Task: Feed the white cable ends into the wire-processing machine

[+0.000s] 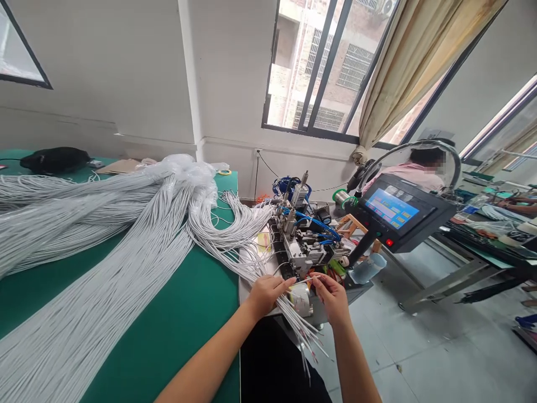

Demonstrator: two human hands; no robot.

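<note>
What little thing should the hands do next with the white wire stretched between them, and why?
Maybe gently guide the white wire toward the machine. The left hand and right hand seem to be pinching it, and the machine stands just beyond them. The wire's tip is too small to check.

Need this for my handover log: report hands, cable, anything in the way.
Left hand, right hand: pinching one white cable. Loose cables hanging just below. Machine close ahead.
</note>
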